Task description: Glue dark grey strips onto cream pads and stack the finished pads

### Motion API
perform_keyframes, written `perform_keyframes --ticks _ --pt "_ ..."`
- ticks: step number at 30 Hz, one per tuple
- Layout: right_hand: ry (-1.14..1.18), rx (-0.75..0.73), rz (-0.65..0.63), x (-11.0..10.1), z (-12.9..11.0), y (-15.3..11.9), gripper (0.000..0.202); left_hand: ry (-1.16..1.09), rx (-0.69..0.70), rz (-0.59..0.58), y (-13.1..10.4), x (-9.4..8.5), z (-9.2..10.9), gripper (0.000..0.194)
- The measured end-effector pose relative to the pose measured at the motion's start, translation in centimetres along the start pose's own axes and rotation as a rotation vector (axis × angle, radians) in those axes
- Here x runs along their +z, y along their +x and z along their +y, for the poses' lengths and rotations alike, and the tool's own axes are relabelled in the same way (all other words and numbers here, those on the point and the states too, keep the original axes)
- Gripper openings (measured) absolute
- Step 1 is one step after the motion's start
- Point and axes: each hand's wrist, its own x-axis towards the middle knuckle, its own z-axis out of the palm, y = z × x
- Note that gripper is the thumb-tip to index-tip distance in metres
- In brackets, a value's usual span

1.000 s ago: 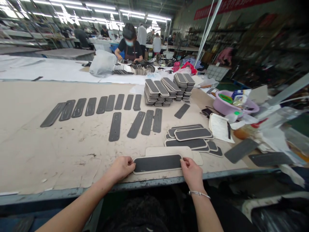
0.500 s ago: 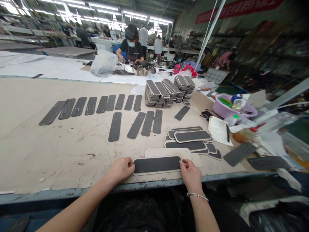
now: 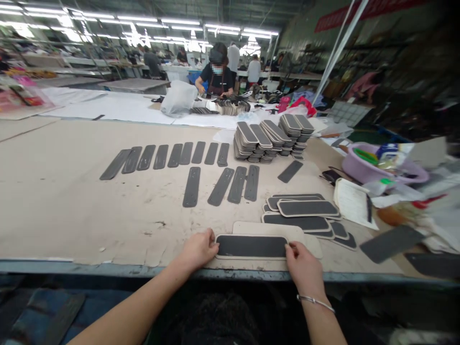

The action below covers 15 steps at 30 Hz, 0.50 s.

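A long dark panel with a cream border (image 3: 251, 247) lies near the table's front edge, between my hands. My left hand (image 3: 200, 248) pinches its left end, and my right hand (image 3: 302, 261), below which a bracelet circles the wrist, grips its right end. Just behind it, partly covered, is a plain cream piece (image 3: 268, 227). A loose pile of bordered dark panels (image 3: 308, 208) lies to the right. Farther back, separate dark strips (image 3: 191, 187) are spread in two rows, with a shiny substance on some.
Tall stacks of bordered panels (image 3: 266, 139) stand at the back. To the right are a purple basin (image 3: 359, 170), a notepad (image 3: 354, 203), a bottle and more dark strips (image 3: 391, 243). Across the table, a masked person (image 3: 217, 79) handles pieces beside a plastic bag (image 3: 178, 98).
The camera view has turned left, so the scene appears farther right. Both hands still hold the bordered panel at its ends, with little visible change in their grip.
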Motion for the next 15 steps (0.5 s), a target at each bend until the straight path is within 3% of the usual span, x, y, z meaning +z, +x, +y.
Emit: perform_keyframes --ticks 6,11,13,15 --pt "-0.101 -0.046 0.085 -0.6 -0.9 -0.2 0.030 0.078 0.316 0.085 -0.2 1.8 -1.7 0.033" --pt "-0.113 -0.029 0.213 -1.6 -2.8 -1.1 0.040 0.182 0.344 0.108 -0.3 2.5 -2.0 0.037" --pt "-0.047 -0.149 0.197 -1.7 -5.0 -2.0 0.044 0.206 0.346 0.116 -0.3 2.6 -1.9 0.037" --pt "0.045 -0.380 0.073 -1.4 -7.9 -3.3 0.049 0.226 0.350 0.129 -0.3 2.7 -1.9 0.036"
